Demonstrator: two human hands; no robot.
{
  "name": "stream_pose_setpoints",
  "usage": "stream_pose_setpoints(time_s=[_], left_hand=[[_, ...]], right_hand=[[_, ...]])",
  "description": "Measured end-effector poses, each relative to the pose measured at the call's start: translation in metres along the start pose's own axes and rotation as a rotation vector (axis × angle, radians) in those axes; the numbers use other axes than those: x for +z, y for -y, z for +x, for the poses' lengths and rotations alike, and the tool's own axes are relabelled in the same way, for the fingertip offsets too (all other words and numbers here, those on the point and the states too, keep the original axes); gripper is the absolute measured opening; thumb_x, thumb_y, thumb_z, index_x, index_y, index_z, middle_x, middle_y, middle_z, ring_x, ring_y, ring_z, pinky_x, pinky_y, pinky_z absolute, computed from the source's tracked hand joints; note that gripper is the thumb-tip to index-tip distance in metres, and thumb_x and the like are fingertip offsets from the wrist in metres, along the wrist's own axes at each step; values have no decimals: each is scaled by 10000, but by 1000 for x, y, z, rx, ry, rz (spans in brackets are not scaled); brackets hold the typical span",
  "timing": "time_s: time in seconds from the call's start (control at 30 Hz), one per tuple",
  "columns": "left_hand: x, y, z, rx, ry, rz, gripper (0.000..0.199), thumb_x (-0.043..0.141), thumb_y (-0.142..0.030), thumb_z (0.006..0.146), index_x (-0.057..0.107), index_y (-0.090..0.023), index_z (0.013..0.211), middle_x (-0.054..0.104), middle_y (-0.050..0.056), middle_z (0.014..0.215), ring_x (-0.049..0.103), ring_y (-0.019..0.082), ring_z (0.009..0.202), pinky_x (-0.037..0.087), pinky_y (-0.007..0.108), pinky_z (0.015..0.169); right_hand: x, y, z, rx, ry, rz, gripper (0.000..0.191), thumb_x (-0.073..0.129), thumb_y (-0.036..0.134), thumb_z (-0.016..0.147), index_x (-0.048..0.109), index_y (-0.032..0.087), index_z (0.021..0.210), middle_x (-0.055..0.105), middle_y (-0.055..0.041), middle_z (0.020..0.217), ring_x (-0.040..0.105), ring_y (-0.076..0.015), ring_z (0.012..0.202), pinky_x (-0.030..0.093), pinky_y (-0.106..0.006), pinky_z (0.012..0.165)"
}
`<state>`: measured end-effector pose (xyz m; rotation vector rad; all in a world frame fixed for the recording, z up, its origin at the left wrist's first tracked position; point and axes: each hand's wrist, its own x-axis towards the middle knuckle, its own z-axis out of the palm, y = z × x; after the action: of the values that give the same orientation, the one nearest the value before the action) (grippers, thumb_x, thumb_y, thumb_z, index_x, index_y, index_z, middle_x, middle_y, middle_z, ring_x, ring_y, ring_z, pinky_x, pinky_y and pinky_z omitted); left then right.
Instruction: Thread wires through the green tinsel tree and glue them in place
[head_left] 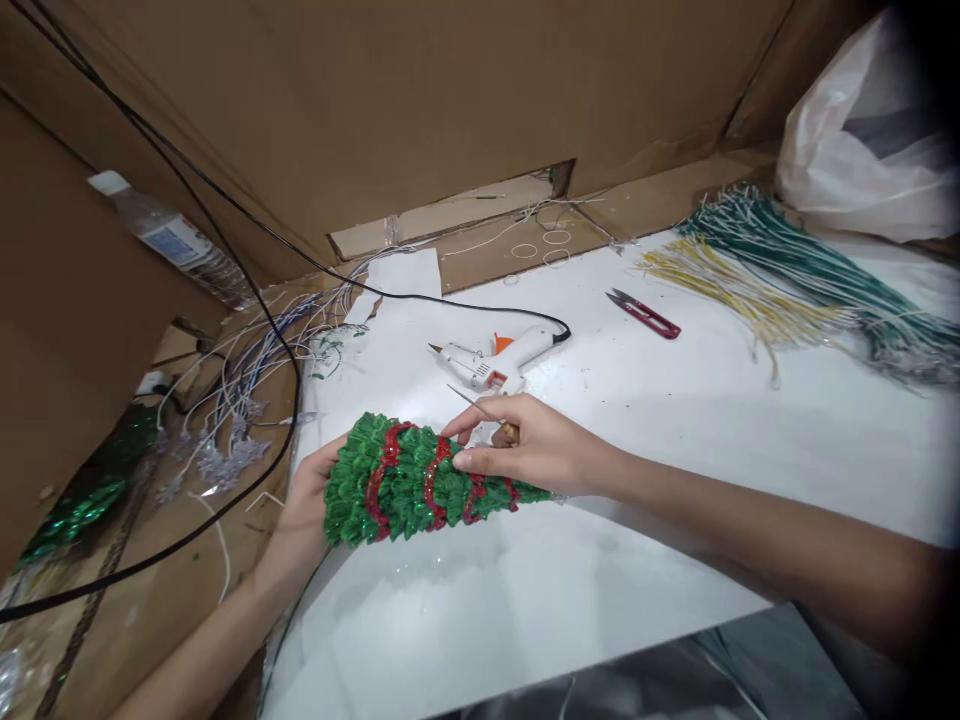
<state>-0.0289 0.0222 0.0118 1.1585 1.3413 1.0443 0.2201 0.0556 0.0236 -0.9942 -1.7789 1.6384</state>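
A small green artificial Christmas tree [411, 482] with red glittery bands lies on its side above the white tabletop, its tip pointing right. My left hand [307, 492] is closed around its wide base; the fingers behind it are hidden. In my right hand [551, 445] is a thin awl [510, 432] with a brown handle, its metal shaft pointing up and left. The thumb and forefinger of that hand also touch the tree near a red band. Just beyond lies a white hot glue gun [517, 358] with an orange trigger.
Red thread snips [645, 315] lie right of the glue gun. Bundles of yellow wires [742, 290] and green wires [832, 260] lie at the right, near a plastic bag [870, 150]. Left are tangled light strings [240, 400], a bottle [176, 238] and a hanging black cable [296, 395].
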Motion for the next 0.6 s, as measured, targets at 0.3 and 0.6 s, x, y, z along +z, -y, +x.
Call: stream_pose_setpoints(time_s=[0.3, 0.6], left_hand=[[5, 4, -9, -9, -66, -28, 347, 765, -348, 579, 719, -236, 905, 729, -2, 865, 639, 179, 704, 557, 260, 632], [6, 5, -14, -4, -116, 44, 333, 770, -359, 556, 688, -225, 849, 680, -19, 738, 560, 119, 548, 504, 201, 453]], right_hand=[[9, 0, -2, 71, -48, 122, 306, 692, 325, 762, 682, 137, 1004, 364, 94, 513, 237, -31, 416, 193, -205, 397], [10, 2, -3, 52, -93, 101, 309, 695, 321, 746, 712, 142, 998, 486, 37, 602, 384, -63, 506, 304, -220, 469]])
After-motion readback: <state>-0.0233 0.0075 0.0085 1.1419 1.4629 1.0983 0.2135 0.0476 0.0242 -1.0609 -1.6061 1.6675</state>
